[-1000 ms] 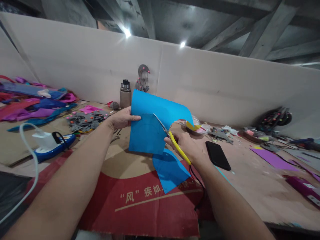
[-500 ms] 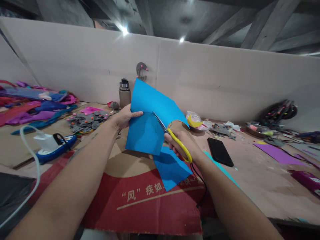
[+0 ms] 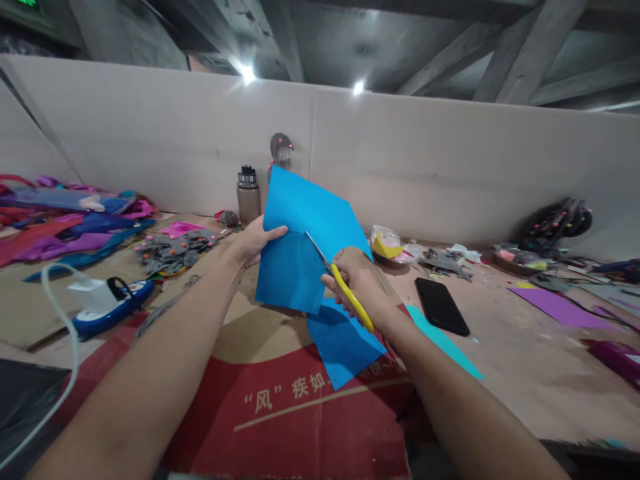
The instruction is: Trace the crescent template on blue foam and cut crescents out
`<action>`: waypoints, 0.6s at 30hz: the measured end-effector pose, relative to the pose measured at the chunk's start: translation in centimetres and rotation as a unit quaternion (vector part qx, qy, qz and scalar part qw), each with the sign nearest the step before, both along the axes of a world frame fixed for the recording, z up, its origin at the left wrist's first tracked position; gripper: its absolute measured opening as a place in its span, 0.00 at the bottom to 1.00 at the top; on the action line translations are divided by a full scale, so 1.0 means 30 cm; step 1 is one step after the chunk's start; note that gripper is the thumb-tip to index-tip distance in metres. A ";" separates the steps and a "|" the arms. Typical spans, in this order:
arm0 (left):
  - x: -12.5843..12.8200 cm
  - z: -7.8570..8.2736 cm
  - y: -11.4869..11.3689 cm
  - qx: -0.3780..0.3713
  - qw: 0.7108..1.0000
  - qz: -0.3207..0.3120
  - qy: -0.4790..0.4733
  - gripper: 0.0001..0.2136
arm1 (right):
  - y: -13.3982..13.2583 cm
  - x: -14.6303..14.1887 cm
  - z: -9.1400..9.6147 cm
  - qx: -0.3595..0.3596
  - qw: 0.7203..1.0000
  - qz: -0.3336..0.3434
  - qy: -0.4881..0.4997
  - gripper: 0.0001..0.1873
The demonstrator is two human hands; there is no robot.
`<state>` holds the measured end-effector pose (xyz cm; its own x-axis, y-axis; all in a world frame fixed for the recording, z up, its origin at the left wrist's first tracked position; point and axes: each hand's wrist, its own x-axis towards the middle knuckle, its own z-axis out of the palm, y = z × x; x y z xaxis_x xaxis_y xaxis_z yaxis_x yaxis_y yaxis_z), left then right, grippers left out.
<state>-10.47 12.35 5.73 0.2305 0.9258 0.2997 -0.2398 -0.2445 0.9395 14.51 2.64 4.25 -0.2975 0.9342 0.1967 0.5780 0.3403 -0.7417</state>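
Observation:
My left hand (image 3: pixel 256 241) pinches the left edge of a bright blue sheet (image 3: pixel 315 203), thumb on the front and the other fingers behind. The sheet is held up at a tilt above the cardboard. My right hand (image 3: pixel 359 275) grips yellow-handled scissors (image 3: pixel 351 297), whose blades point up and left. The blades lie at a line across the sheet, where a darker blue lower part hangs; their exact contact is hard to make out. Below, another blue piece (image 3: pixel 345 347) lies on red and brown cardboard (image 3: pixel 290 433) with printed characters.
On the left are a blue power strip (image 3: pixel 113 308) with a white charger, grey pinned pieces (image 3: pixel 173 250) and coloured cloth scraps (image 3: pixel 65 223). A bottle (image 3: pixel 249 200) stands behind. A black phone (image 3: pixel 442 307), turquoise sheet (image 3: pixel 445 343) and purple sheet (image 3: pixel 557 307) lie right.
The scissors have tipped slightly and my right hand has shifted a little left. The blue sheet's right part has swung slightly. My left hand keeps its hold, and the whole view has dropped a little.

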 end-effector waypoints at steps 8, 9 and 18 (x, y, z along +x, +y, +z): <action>-0.012 0.009 -0.003 0.000 1.000 0.002 0.020 0.37 | 0.026 0.000 -0.032 0.143 0.989 -0.012 -0.044 0.17; -0.012 0.009 -0.002 -0.002 1.000 0.003 0.020 0.37 | 0.027 0.001 -0.032 0.138 0.990 -0.001 -0.036 0.16; -0.039 0.019 -0.011 -0.025 0.999 -0.019 0.006 0.37 | -0.005 0.004 -0.015 0.011 0.998 0.048 0.049 0.19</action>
